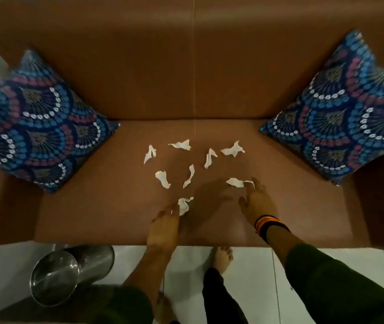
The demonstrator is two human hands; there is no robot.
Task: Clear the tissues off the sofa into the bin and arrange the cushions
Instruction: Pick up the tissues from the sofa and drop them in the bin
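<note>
L hand grip: fingers loosely spread, tips touching the nearest tissue scrap on the seat; not closed round it, nothing lifted. R hand grip: also open, fingers fanned, fingertips on the end of another scrap just to the right. Can't tell if either scrap is pinched yet. R wrist has striped bangles; both arms in dark green sleeves.

Farther out on the seat, six more tissue bits lie scattered mid-sofa: two just beyond the hands, and four in a far row. All apart from each other, all on the brown sofa seat.

Cushions: blue/pink patterned, one at each end. Left cushion leans tilted vs. left armrest; right cushion same at the right armrest. Both well apart from the tissues.

Steel bin stands on white tile floor, near left, just beside sofa front edge, open top facing the camera. Person's bare feet near sofa front, centre.
</note>
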